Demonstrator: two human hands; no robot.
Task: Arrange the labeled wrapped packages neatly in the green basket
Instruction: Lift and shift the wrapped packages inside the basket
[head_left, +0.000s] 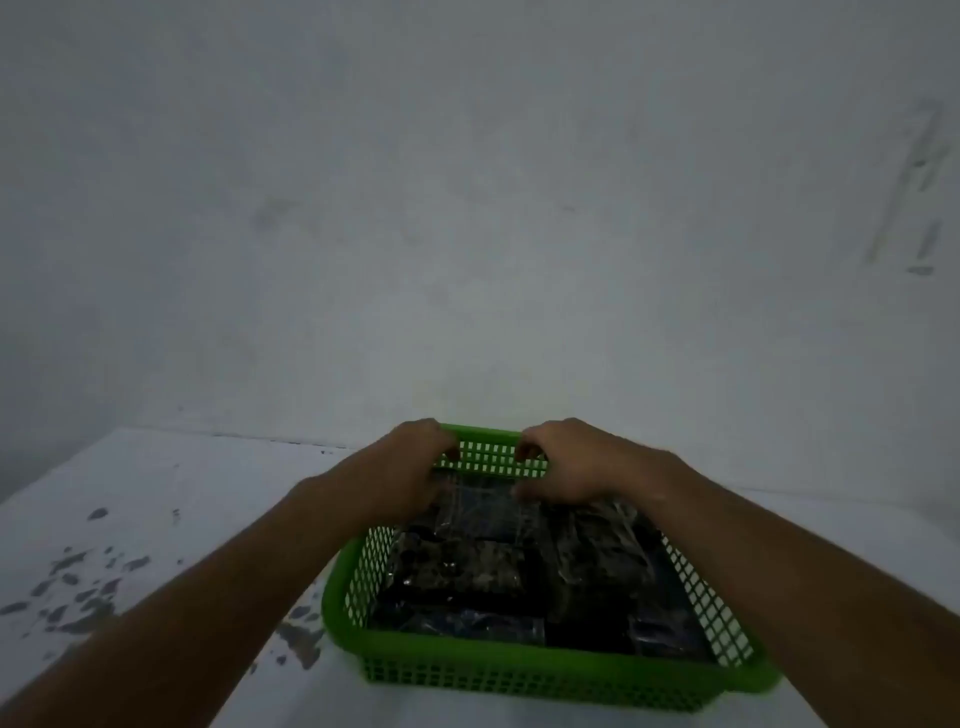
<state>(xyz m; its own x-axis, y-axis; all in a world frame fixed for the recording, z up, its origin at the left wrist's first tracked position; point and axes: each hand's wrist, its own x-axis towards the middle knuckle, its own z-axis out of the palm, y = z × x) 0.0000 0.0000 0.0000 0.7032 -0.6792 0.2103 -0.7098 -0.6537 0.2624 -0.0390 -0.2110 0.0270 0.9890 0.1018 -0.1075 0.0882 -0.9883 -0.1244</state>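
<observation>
Two hands: left hand (415, 467) and right hand (576, 462), both bare, forearms reaching in from the bottom corners
Left hand state: fingers curled down at the far end of the basket, tips on the far package's left edge; a firm grip cannot be told
Right hand state: fingers bent, tips pinching the far package's right top corner, just under the far rim
Basket count: one green basket (519, 675)
Basket material: plastic, rectangular, rounded corners, lattice walls of small square holes, smooth solid rim
Basket place: on the table, near its front edge, centre-right of view
Packages count: about five or six visible, exact number unclear in the dim light
Far package (480, 506): dark, flat, rectangular, glossy clear wrap with creases, tilted up against the far wall between both hands
Other packages (457, 571): dark blocks in shiny crinkled wrap, lying flat and touching, filling the basket floor
Labels: too dark and blurred to read
Table (171, 499): one, white flat top, paint chipped in dark flecks on the left side
Wall (467, 208): pale, plain, faint scuffs at upper right
</observation>
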